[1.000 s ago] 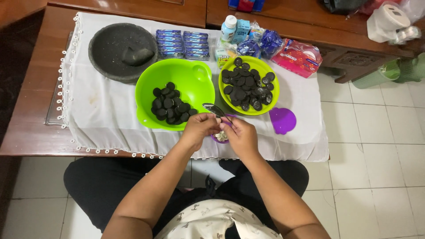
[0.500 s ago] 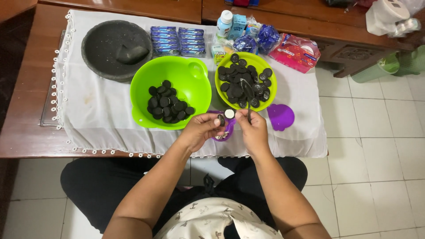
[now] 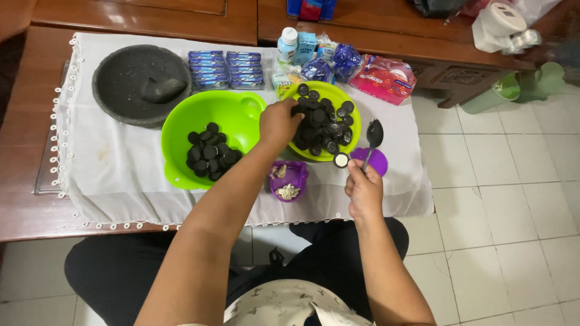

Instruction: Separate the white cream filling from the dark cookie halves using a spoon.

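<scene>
Left hand (image 3: 279,124) closed on a cookie at the cookie bowl (image 3: 353,118) rim; right hand (image 3: 364,188) grips spoon (image 3: 373,136) plus cream-side half (image 3: 341,160) above it; scrape flat over purple cup (image 3: 290,180).

Wooden table (image 3: 24,199) under white cloth (image 3: 109,163); 2 green bowls (image 3: 241,115) sit atop.

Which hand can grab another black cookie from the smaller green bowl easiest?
The left hand. It is already reaching into the smaller green bowl among the black cookies, while the right hand is busy holding a spoon and a cookie half.
</scene>
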